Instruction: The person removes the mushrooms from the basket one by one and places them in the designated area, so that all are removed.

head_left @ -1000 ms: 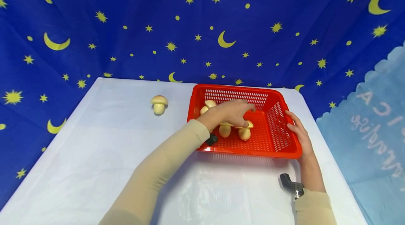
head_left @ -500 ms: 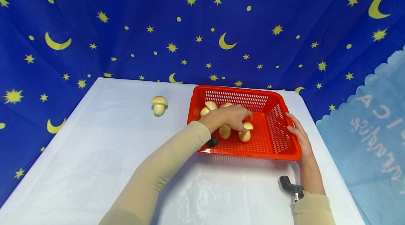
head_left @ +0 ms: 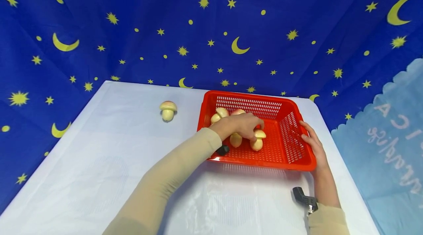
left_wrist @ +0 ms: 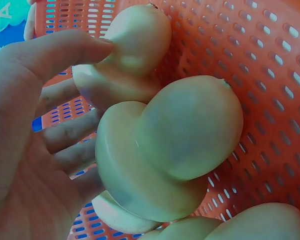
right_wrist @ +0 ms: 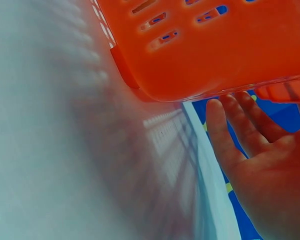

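In the head view my left hand point(head_left: 244, 124) is inside the red basket point(head_left: 228, 162), pinching the cap of the rightmost toy mushroom point(head_left: 256, 144). The left wrist view shows that mushroom point(left_wrist: 140, 42) with the thumb on it and the other fingers behind; their tips are partly hidden. Another toy mushroom point(left_wrist: 190, 130) lies nearer that camera, beside the palm. My right hand point(head_left: 318, 152) rests its straight fingertips against the basket's right rim. The right wrist view shows this hand point(right_wrist: 275, 165) outside the basket wall.
A single toy mushroom point(head_left: 168, 110) stands on the white-covered table point(head_left: 115, 161), left of the basket. Another toy mushroom point(head_left: 219, 115) lies in the basket's far left part. The starry blue cloth point(head_left: 142, 44) hangs behind the table, and light-blue fabric point(head_left: 383, 154) borders the right side.
My left thumb has come down onto the rightmost mushroom, and the hand has lowered slightly toward it. My right hand stays at the rim. The head view has shifted a little.
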{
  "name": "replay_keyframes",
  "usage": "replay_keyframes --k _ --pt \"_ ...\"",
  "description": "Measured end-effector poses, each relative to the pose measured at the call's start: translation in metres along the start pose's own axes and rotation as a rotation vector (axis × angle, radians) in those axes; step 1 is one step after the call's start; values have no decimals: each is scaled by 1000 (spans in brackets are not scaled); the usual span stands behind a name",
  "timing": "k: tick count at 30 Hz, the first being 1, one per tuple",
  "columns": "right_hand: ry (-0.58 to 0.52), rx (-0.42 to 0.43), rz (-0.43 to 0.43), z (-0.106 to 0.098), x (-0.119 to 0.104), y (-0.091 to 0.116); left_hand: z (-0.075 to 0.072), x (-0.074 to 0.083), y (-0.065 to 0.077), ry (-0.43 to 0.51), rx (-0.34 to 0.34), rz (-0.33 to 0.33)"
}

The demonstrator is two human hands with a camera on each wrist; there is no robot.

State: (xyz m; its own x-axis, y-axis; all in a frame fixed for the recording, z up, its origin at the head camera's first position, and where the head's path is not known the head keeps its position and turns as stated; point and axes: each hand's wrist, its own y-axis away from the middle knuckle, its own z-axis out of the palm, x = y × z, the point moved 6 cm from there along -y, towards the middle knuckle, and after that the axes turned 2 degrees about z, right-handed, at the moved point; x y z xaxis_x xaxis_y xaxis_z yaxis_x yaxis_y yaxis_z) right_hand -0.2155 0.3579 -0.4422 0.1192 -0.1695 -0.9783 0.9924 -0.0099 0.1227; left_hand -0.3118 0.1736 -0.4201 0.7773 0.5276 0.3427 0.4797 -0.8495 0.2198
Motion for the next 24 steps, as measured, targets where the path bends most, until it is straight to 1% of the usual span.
replay_keyframes --k 7,15,24 --pt "1 -1 11 1 0 2 0 1 0 16 6 -9" --pt "9 -12 -21 3 -1 2 -1 1 2 18 23 -4" --pt "7 -6 -10 2 0 3 -3 1 3 43 30 -11"
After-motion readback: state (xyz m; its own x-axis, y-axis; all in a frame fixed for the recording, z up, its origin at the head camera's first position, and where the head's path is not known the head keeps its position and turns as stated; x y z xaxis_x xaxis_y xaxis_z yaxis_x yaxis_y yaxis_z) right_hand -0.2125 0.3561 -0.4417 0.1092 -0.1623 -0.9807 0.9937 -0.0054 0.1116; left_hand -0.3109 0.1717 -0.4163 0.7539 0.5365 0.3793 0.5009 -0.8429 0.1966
